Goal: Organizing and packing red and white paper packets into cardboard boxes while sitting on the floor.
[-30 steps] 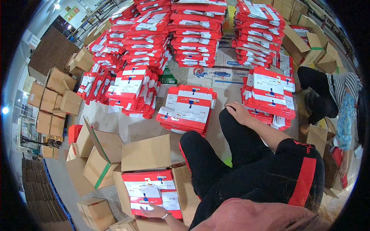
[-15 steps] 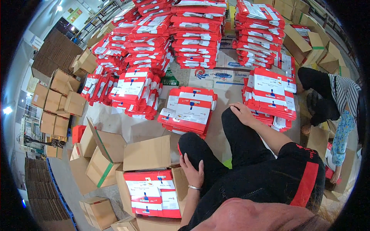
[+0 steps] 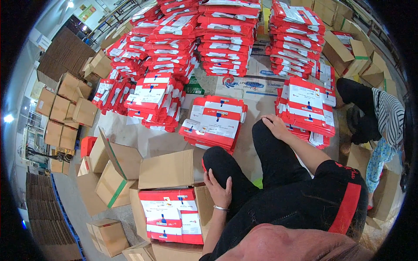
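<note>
While both bare hands rest on the black-trousered knees, the open cardboard box (image 3: 166,168), filled with flat red-and-white packs (image 3: 174,216), stands near the left hand (image 3: 219,193), at its eight o'clock; that hand lies empty on the left knee (image 3: 221,160), thumb spread from loosely extended fingers; the right hand (image 3: 276,126) drapes palm down over the right knee (image 3: 266,150), relaxed, gripping nothing visible; a low stack (image 3: 213,122) of similar packs sits at its nine o'clock, a taller stack (image 3: 310,98) at two; compared with one second ago, the left hand has moved from over the boxed packs to the knee; a co-worker's blue patterned sleeve (image 3: 375,169), at the right hand's four o'clock, has swung inward.
</note>
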Available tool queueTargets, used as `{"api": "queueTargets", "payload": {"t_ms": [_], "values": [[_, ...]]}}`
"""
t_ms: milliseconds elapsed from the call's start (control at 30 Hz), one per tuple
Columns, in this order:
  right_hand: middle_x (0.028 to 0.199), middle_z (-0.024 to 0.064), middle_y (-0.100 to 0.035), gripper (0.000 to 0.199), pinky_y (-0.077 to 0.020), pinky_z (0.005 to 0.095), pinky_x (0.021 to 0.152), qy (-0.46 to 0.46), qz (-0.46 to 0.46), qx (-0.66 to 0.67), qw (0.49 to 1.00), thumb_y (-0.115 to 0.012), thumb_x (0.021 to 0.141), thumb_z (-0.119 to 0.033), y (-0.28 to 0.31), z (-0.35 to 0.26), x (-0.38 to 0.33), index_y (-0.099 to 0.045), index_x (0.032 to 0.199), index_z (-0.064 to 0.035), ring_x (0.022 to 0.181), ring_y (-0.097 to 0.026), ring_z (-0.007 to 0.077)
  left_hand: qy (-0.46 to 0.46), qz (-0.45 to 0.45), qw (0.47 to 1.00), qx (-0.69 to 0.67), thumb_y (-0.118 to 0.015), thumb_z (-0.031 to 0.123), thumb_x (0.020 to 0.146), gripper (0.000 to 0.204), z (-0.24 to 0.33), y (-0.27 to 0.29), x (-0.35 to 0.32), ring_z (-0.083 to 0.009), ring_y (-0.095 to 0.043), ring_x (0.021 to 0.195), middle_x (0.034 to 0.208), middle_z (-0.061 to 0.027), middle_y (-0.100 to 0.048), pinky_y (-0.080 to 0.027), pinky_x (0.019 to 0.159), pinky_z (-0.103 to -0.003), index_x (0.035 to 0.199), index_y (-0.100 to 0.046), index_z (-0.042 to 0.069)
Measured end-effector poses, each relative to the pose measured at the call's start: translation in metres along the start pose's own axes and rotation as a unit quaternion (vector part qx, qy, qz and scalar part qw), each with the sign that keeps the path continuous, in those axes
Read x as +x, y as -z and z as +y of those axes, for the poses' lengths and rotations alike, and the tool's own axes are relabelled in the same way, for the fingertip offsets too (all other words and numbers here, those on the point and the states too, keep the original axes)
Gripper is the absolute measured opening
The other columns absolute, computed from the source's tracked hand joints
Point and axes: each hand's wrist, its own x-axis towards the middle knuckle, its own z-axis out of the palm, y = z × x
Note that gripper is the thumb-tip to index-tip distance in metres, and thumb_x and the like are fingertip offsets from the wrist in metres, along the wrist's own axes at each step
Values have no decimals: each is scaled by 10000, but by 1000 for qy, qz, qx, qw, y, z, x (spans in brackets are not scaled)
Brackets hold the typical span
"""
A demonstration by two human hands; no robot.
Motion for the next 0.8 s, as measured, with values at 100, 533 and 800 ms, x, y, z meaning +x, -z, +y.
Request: {"api": "queueTargets", "payload": {"t_ms": [100,533,800], "values": [[1087,204,-619,373,-438,405,910,3,-3,10,1000,-494,933,-315,1,3,0,-634,1066,4,1031,-577,368,5,3,1000,-7,-704,302,800,782,1,0,2,-430,-298,1302,1418,-263,-269,-268,1091,-451,1398,-291,15],[914,195,-663,355,-496,385,779,4,-14,-85,996,-574,884,-328,35,-32,-3,-660,928,14,869,-645,302,-18,36,998,-47,-720,287,794,770,-10,8,-13,-418,-318,1292,1411,-251,-289,-276,1083,-452,1391,-315,18],[759,16,-620,334,-466,272,611,-12,-207,8,978,-607,894,-346,40,-46,117,-654,965,-23,664,-542,98,-17,20,998,-54,-707,226,809,615,-25,40,46,-401,-345,1285,1372,-244,-342,-289,1073,-445,1314,-429,13]]}}
